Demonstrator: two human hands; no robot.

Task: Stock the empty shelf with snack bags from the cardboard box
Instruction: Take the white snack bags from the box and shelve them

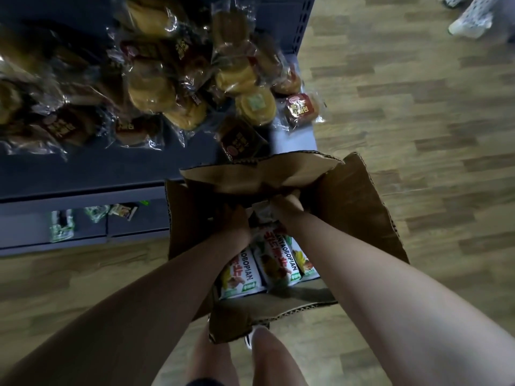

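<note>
Both hands deep in cardboard box [351,207] — left hand [235,221] fingers hidden, grip unclear; right hand [287,208] fingers curled onto snack bag [274,257] top, likely for lifting. Lower shelf [133,227] beyond left fingers, nearly bare.

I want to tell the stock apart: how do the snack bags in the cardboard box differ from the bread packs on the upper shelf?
The snack bags are opaque white with printed pictures and lettering; the bread packs are clear wrap showing golden buns, some with dark red labels. The snack bags lie side by side in a row in the cardboard box; the bread packs are heaped loosely, overlapping. Both hands reach among the snack bags; nothing touches the bread packs. Both are sealed packets.
</note>
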